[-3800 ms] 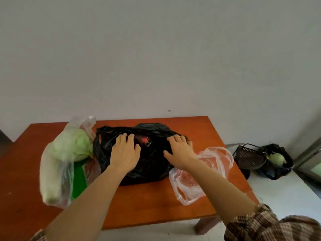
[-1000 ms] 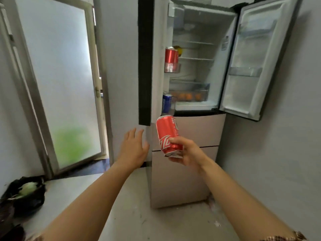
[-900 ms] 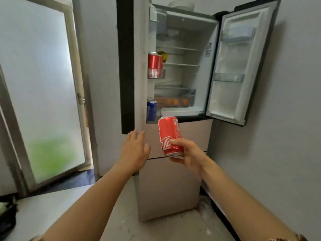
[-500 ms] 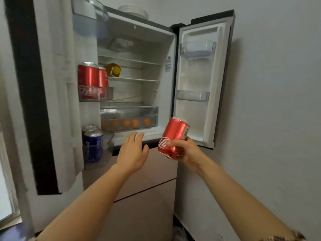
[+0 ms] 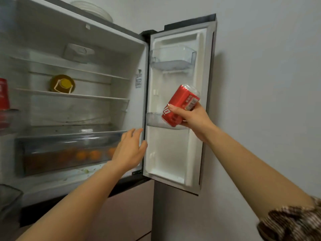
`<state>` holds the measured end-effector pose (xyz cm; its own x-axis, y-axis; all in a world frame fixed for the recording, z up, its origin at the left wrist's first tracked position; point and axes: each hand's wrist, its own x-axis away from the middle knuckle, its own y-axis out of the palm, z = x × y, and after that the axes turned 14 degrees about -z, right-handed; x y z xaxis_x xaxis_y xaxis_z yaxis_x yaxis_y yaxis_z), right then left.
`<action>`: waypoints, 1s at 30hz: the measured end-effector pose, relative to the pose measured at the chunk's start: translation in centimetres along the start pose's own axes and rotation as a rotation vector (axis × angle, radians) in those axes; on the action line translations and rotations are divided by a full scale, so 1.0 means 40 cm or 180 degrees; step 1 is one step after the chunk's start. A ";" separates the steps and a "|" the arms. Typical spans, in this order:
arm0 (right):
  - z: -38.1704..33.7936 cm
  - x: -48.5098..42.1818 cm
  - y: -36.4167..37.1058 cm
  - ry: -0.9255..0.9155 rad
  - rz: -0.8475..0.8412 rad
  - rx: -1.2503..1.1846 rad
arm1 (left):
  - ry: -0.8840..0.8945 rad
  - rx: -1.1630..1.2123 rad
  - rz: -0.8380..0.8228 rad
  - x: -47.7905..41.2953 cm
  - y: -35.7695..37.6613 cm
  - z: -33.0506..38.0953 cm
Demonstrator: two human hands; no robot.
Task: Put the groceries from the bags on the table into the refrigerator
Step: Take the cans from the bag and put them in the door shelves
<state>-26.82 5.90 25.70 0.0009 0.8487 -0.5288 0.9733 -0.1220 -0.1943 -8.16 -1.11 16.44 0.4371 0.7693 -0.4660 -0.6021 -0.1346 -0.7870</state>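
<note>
So the right hand (image 5: 194, 117) grips the red can (image 5: 179, 106) tilted, lined up for the middle door shelf (image 5: 154, 121); left hand (image 5: 129, 150) hangs open, empty.

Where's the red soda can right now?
The red soda can is tilted in the right hand, in front of the open right door's middle shelf.

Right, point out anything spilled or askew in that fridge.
Small greenish crumbs lie scattered on the fridge floor in front of the crisper drawer. The red can in the right hand is tilted, not upright. Nothing looks damaged.
</note>
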 end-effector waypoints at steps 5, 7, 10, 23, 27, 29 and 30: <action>-0.015 -0.169 -0.090 -0.0213 0.0146 0.0602 | 0.0119 0.0407 0.0260 -0.192 0.024 0.042; -0.004 -0.222 -0.101 -0.0135 0.0128 0.0975 | 0.0143 0.0486 0.0397 -0.245 0.033 0.049; 0.023 -0.284 -0.098 0.0085 -0.0050 0.1790 | 0.0254 0.0338 0.0553 -0.286 0.054 0.039; 0.038 -0.374 -0.078 0.1556 -0.1337 0.3315 | 0.0435 0.0191 0.0992 -0.301 0.101 -0.001; 0.039 -0.369 -0.085 0.1515 -0.1512 0.3467 | 0.0390 0.0256 0.0969 -0.298 0.103 0.006; 0.044 -0.367 -0.089 0.1397 -0.1493 0.3390 | 0.0342 0.0262 0.0918 -0.295 0.099 0.011; 0.048 -0.367 -0.091 0.1304 -0.1416 0.3290 | 0.0314 0.0250 0.0867 -0.294 0.095 0.012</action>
<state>-30.80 -7.10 32.58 -0.0334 0.9993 0.0192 0.2620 0.0273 -0.9647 -15.89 -10.37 19.13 0.3128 0.6466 -0.6957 -0.7543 -0.2760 -0.5957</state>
